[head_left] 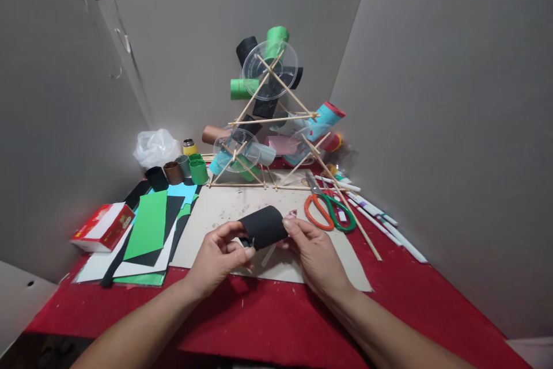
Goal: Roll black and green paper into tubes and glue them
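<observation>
Between my hands is a black paper tube (264, 227), held sideways above a pale board (207, 225). My left hand (224, 249) grips its left end, the thumb at the lower edge and the fingers at the opening. At the right end, my right hand (309, 245) pinches the rim between thumb and fingers. A small pinkish bit shows behind my right fingertips, too unclear to name. Just beyond that hand, scissors (330, 213) with one orange and one green handle lie on the board.
Behind the board stands a model of wooden sticks (274, 120), clear plastic discs and coloured tubes. Left are coloured paper sheets (147, 225), a red box (102, 228), short tubes (173, 172) and a plastic bag (156, 147). White sticks (397, 236) lie right on the red tabletop (242, 323).
</observation>
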`<state>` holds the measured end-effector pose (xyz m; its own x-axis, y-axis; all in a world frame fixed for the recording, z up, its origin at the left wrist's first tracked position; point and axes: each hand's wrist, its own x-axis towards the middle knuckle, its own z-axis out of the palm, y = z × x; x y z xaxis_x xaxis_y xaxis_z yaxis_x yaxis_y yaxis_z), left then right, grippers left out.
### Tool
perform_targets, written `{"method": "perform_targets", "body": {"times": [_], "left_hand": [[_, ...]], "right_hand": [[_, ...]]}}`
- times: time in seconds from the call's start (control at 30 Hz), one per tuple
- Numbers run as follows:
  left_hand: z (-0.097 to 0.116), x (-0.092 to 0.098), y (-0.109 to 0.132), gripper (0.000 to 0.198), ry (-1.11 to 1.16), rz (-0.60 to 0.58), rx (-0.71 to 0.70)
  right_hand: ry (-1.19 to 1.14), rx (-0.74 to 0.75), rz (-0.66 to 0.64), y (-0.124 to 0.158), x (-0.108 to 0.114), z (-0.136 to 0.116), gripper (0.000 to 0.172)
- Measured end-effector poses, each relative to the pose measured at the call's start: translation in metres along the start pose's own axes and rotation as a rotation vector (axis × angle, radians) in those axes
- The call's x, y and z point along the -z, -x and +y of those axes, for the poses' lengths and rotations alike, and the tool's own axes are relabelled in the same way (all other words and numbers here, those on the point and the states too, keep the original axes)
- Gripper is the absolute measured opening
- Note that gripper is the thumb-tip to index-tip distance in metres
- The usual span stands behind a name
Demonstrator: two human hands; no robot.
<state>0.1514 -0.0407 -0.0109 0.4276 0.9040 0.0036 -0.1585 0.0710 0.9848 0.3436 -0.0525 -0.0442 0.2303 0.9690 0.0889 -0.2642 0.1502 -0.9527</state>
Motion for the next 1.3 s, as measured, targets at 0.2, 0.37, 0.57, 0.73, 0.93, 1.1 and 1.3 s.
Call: {"method": "perform_targets", "body": {"times": [0.2, 0.37, 0.57, 0.73, 0.93, 1.1, 1.3], "left_hand": [[0.011, 0.014, -0.008, 0.016, 0.214, 0.166, -0.024], [0.014, 0.029, -0.019, 0.025, 0.3, 0.405, -0.066], [0.008, 0.017, -0.013, 0.032, 0.171, 0.26, -0.023], [0.005, 0.003, -0.003, 0.036, -0.037, 0.124, -0.013], [-0.002, -0.001, -0.003, 0.038, -0.134, 0.162, -0.008], [-0.002, 0.009, -0.01, 0.051, -0.014, 0.304, -0.117], [0.002, 0.019, -0.018, 0.039, 0.066, 0.323, -0.154]], "right_hand": [[-0.128, 0.001, 0.117, -0.001, -0.001, -0.009, 0.034], [-0.21, -0.044, 0.154, -0.001, -0.002, -0.014, 0.033], [-0.143, -0.028, 0.153, 0.0, 0.0, -0.01, 0.034], [0.071, 0.082, 0.079, 0.004, 0.001, -0.009, 0.034], [0.253, 0.177, 0.037, 0.012, -0.004, -0.006, 0.032], [0.034, 0.009, 0.049, 0.008, -0.001, -0.004, 0.031], [-0.361, -0.315, -0.01, -0.006, 0.004, -0.004, 0.035]]}}
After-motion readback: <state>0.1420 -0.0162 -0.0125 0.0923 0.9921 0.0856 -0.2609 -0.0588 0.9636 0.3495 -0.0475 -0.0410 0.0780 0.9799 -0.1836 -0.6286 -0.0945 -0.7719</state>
